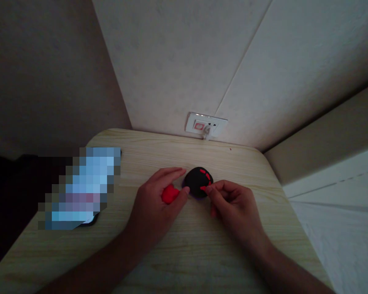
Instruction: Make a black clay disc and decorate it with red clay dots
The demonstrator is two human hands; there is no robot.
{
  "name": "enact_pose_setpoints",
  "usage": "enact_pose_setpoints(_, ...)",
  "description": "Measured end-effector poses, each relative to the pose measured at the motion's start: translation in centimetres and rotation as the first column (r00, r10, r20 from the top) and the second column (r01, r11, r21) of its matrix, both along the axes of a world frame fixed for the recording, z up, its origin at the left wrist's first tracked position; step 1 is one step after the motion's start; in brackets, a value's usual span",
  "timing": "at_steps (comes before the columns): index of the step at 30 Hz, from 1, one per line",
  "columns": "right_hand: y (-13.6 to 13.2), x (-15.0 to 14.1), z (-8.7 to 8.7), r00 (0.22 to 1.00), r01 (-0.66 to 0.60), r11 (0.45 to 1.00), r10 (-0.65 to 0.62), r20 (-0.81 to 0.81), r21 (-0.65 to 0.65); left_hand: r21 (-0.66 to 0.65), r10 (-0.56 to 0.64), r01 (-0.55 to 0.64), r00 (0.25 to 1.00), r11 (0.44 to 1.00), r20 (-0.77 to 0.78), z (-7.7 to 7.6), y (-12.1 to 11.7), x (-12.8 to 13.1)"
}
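A round black disc (194, 182) with a bluish-purple rim underneath lies on the table; it looks like modelling clay. Small red clay pieces (207, 177) run in a broken curve along its right side. My left hand (159, 198) curls beside the disc, its thumb and finger tips at the left edge. A red clay lump (169, 194) sits in the crook between that thumb and the palm. Thumb and index finger of my right hand (237, 206) pinch a small red clay piece (203, 188) at the disc's lower right. More red shows under my right fingers, partly hidden.
Light wood-grain table (184, 261) with rounded back corners stands against the walls. A phone (86, 183), its screen blurred out, is at the left. A wall socket (206, 124) with a plug is just above the back edge. One tiny red speck (230, 149) lies near that edge.
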State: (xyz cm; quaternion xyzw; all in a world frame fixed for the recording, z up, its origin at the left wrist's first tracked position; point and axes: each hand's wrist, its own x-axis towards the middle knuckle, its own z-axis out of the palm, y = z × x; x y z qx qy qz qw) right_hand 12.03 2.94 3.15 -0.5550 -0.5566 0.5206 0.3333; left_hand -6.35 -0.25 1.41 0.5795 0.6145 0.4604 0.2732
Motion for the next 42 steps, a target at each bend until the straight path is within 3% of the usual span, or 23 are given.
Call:
enact_pose_setpoints(4, 0.1, -0.3, 0.1, 1.000, 0.015, 0.997, -0.015, -0.008, -0.071, -0.019, -0.086, 0.086, 0.996, 0.996, -0.011, -0.3, 0.0, 0.4)
enact_pose_setpoints(7, -0.2, -0.2, 0.1, 0.999, -0.006, 0.996, 0.002, -0.048, -0.092, -0.014, -0.080, 0.080, 0.997, 0.997, -0.022, -0.2, -0.2, 0.5)
enact_pose_setpoints(18, 0.3, 0.9, 0.3, 0.996, -0.040, 0.997, 0.045, -0.079, 0.070, -0.073, -0.028, 0.020, 0.993, 0.997, -0.115, -0.4, -0.8, 0.7)
enact_pose_setpoints(24, 0.6, 2.0, 0.6, 0.992, -0.110, 0.994, 0.111, -0.060, 0.014, 0.088, 0.000, 0.015, 0.986, 0.996, -0.169, -0.4, -1.1, 0.7)
enact_pose_setpoints(29, 1.1, 2.4, 0.3, 0.978, -0.201, 0.979, 0.199, -0.055, -0.031, 0.260, -0.106, 0.168, 0.967, 0.951, -0.233, -0.2, -1.3, 0.7)
enact_pose_setpoints(33, 1.4, 2.5, 0.1, 0.980, -0.198, 0.979, 0.196, -0.044, -0.056, 0.288, -0.181, 0.263, 0.943, 0.921, -0.279, -0.3, -1.6, 0.8)
enact_pose_setpoints(42, 2.0, 2.6, 0.4, 0.973, -0.230, 0.964, 0.226, -0.040, -0.132, 0.293, -0.183, 0.277, 0.933, 0.915, -0.310, -0.5, -1.7, 1.1)
